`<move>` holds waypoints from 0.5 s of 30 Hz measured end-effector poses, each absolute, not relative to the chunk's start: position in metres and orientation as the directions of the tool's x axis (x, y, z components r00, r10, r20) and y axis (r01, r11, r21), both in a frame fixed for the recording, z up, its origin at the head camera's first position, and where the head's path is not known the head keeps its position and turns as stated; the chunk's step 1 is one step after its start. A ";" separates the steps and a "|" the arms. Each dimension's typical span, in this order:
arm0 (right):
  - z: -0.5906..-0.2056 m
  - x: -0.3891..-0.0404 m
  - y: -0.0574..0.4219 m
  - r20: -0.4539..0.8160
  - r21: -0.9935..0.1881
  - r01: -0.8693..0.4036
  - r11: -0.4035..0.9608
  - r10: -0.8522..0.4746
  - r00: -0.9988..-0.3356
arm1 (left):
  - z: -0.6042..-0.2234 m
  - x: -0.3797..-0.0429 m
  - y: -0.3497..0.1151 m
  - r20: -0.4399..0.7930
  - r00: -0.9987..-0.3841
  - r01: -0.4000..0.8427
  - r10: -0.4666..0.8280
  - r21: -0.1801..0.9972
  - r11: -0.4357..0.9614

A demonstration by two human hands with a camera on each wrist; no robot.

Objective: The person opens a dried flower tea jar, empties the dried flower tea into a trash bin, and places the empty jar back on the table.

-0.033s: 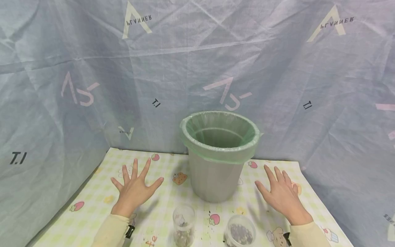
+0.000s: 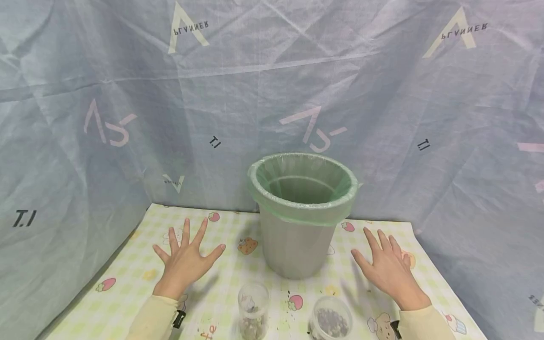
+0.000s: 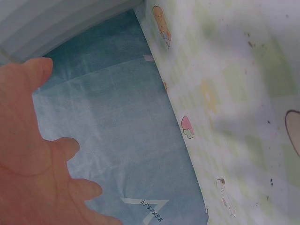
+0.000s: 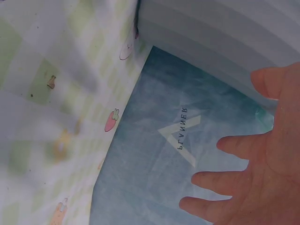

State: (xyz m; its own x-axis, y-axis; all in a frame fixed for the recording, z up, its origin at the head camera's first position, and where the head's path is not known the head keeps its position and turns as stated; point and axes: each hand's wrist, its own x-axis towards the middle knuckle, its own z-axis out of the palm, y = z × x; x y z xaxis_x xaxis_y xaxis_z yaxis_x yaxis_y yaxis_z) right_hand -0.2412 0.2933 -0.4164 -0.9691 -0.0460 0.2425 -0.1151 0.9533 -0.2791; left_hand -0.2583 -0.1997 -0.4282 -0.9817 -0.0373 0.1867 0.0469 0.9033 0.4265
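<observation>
My left hand (image 2: 184, 262) is held over the left part of the table, fingers spread wide and holding nothing. On the other side, my right hand (image 2: 388, 271) hovers with its fingers extended, also without anything in it. Between them stands a grey bin (image 2: 293, 245), its rim covered by a green plastic liner (image 2: 303, 215); neither hand touches it. Closer to me are a tall clear cup (image 2: 254, 307) with brownish bits low inside and a short clear tub (image 2: 333, 321) of dark granules. The frame's bottom edge comes close to both containers.
A checked cloth (image 2: 229, 283) with cartoon prints covers the table. Dark crumbs (image 2: 285, 321) are scattered between the two containers. Grey-blue fabric (image 2: 212, 104) hangs behind and on both sides, close to the back of the bin.
</observation>
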 end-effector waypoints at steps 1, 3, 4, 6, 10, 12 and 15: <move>-0.417 -0.241 0.293 0.242 -0.278 -0.115 0.954 -0.046 -0.969 | -0.428 -0.258 -0.200 0.186 -0.982 0.046 -0.038 0.426 0.904; -0.418 -0.242 0.293 0.243 -0.278 -0.116 0.953 -0.046 -0.969 | -0.429 -0.258 -0.200 0.185 -0.982 0.045 -0.039 0.428 0.903; -0.418 -0.243 0.293 0.245 -0.277 -0.115 0.954 -0.046 -0.968 | -0.429 -0.258 -0.200 0.184 -0.982 0.044 -0.039 0.429 0.902; -0.419 -0.244 0.293 0.246 -0.277 -0.114 0.954 -0.044 -0.968 | -0.429 -0.257 -0.199 0.181 -0.983 0.043 -0.041 0.436 0.899; -0.419 -0.246 0.293 0.245 -0.280 -0.115 0.953 -0.045 -0.968 | -0.430 -0.255 -0.199 0.175 -0.984 0.044 -0.039 0.446 0.894; -0.420 -0.246 0.292 0.243 -0.283 -0.115 0.952 -0.045 -0.969 | -0.431 -0.254 -0.200 0.175 -0.984 0.047 -0.036 0.453 0.891; -0.420 -0.247 0.292 0.240 -0.287 -0.116 0.951 -0.046 -0.970 | -0.431 -0.252 -0.200 0.180 -0.983 0.060 -0.027 0.464 0.884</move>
